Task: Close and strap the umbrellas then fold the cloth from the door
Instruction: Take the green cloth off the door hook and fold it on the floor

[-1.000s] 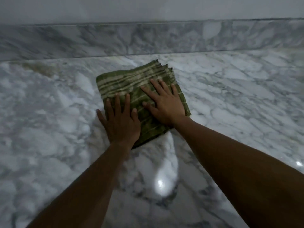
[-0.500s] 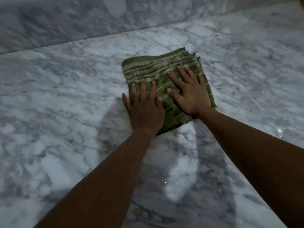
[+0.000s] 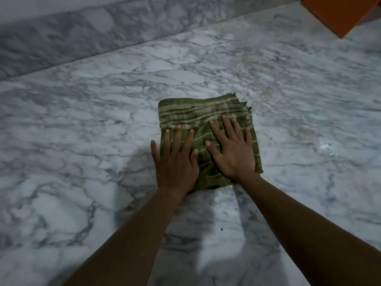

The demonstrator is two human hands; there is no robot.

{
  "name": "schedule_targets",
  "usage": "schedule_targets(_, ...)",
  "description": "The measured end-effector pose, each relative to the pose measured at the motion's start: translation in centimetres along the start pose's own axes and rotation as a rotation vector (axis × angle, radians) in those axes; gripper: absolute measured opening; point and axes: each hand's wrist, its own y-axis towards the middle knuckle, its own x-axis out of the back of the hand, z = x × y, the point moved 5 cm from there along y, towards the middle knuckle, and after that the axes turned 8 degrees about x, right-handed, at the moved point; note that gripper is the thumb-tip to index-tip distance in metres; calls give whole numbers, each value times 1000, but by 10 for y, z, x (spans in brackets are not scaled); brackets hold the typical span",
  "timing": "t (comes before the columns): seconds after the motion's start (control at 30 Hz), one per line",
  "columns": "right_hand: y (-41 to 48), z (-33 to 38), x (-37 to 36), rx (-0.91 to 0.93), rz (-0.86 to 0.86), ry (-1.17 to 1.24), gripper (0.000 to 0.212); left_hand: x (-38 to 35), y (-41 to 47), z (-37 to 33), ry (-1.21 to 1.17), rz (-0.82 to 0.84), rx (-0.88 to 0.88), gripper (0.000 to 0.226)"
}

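Marble floor bearing the folded green cloth, pressed flat beneath the left hand and right hand, fingers spread and gripping nothing. Stacked layers at the far right corner may spring apart once pressure lifts.

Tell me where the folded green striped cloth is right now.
In the head view the folded green striped cloth lies flat on the white marble floor just right of centre, under the left hand and right hand, with an orange object at upper right.
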Motion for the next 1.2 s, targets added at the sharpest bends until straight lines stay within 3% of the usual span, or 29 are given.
schedule_targets(0.33,-20,11,-4,2,15,1,69,1,-16,12,28,-23,20,56)
schedule_targets(0.77,114,-45,10,56,-25,26,70,-16,106,-31,15,-84,70,59)
schedule_targets(1.03,110,-41,14,60,-13,23,70,-14,98,-34,33,5,96,56)
schedule_targets(1.2,44,-55,17,-22,-21,0,69,-17,42,-56,-6,44,33,59)
